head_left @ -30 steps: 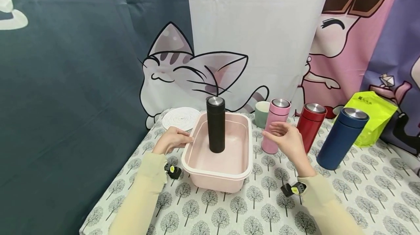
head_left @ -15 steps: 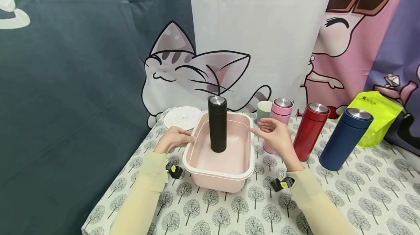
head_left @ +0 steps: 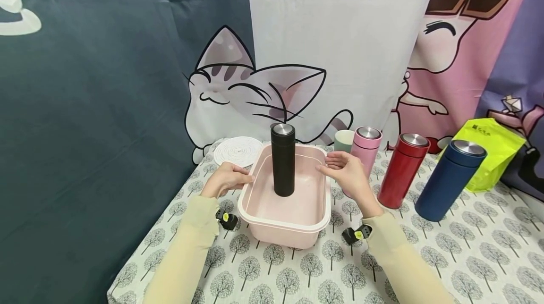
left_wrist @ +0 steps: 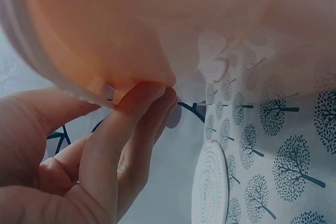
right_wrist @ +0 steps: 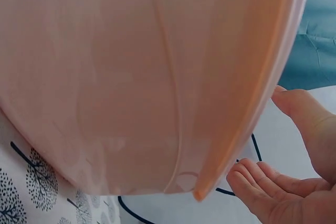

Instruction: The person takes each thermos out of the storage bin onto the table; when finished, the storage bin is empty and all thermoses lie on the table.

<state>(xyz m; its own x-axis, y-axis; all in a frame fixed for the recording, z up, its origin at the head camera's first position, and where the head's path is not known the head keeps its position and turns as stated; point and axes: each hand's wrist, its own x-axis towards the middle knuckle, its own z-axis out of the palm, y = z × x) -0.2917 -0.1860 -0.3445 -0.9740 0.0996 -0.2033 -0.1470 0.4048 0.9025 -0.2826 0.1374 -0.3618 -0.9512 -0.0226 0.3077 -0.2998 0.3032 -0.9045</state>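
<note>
A pale pink plastic basin [head_left: 284, 226] stands on the table with a black thermos [head_left: 284, 164] upright inside it. My left hand [head_left: 227, 180] pinches the basin's left rim, thumb over the edge and fingers curled beneath, as the left wrist view shows with the hand [left_wrist: 105, 156] under the lip. At the opposite rim, my right hand [head_left: 347, 174] has its thumb tip reaching over the edge. In the right wrist view, that hand's fingers [right_wrist: 257, 182] lie loosely outside the basin wall [right_wrist: 131, 77], spread from the thumb.
To the right stand a pink thermos [head_left: 366, 150], a red thermos [head_left: 401, 172] and a blue thermos [head_left: 450, 181]. Behind them are a green cup [head_left: 342, 139] and a lime-green bag [head_left: 488, 153]. A white round woven mat [head_left: 238, 151] lies behind the basin's left side.
My right hand has moved left from in front of the pink thermos to the basin's right rim. The left hand keeps its pinch, and the basin stays in place.
</note>
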